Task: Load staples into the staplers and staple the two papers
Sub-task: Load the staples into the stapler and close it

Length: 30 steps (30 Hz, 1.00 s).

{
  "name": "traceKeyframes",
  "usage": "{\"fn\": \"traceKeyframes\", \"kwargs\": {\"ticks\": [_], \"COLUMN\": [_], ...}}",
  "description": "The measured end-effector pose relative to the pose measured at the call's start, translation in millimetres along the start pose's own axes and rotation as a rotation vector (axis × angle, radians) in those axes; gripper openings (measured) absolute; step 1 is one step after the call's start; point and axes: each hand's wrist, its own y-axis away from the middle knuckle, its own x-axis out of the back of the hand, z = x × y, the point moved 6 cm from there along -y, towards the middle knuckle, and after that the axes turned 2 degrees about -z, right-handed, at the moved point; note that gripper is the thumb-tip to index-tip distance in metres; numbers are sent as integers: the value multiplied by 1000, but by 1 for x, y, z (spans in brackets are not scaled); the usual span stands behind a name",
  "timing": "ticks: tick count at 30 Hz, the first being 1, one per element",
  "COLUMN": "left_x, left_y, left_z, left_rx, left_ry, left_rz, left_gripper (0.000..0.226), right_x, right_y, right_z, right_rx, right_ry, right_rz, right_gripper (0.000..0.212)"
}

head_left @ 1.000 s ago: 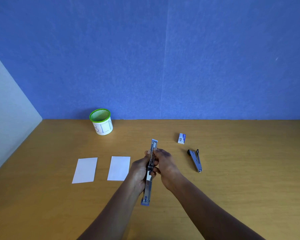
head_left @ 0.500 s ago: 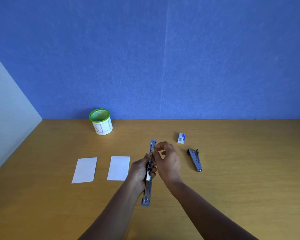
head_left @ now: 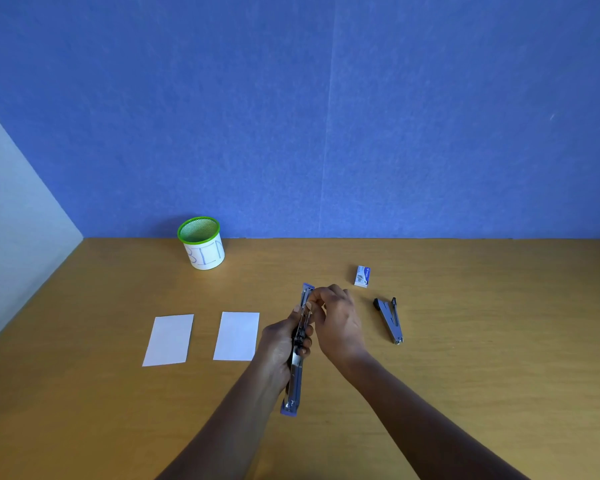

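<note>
Above desk (head_left: 465, 375), stapler (head_left: 293, 382) (unfolded) clamped in left grip (head_left: 280, 344), right grip (head_left: 338, 323) pinching its far end.

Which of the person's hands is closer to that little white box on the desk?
The right hand: it sits just short of the little white box, toward the person. The left hand grips the open stapler farther left.

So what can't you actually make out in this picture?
All in the head view:
- Whether staples sit in the opened blue stapler: too small, and the left hand covers its middle.
- What the right hand pinches, if anything: its own curled fingers hide it.
- Print on the small white staple box: too small.
- Bottom of the green-rimmed mesh bin: hidden by its wall.
</note>
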Motion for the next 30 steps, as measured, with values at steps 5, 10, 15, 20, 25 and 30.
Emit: {"fn": "traceKeyframes", "kwargs": {"ticks": [5, 10, 15, 20, 25, 30], "left_x": [0, -2, -2, 0, 3, 1], "left_y": [1, 2, 2, 2, 0, -2], "left_z": [-3, -6, -5, -5, -6, -6], "left_rx": [8, 10, 8, -5, -4, 1], "left_ry": [10, -3, 16, 2, -28, 24], "left_rz": [5, 22, 31, 40, 50, 49], "left_gripper": [33, 33, 32, 33, 35, 35], "right_x": [-3, -4, -7, -16, -34, -35], "right_y": [3, 2, 2, 11, 19, 22], "right_z": [3, 6, 9, 15, 12, 3], "right_rx": [22, -32, -164, -422, -648, -711], "right_ry": [-5, -67, -259, -563, -788, -1025], "right_rz": [-44, -50, -31, -61, -221, -270], "right_gripper": [18, 18, 15, 6, 24, 31]}}
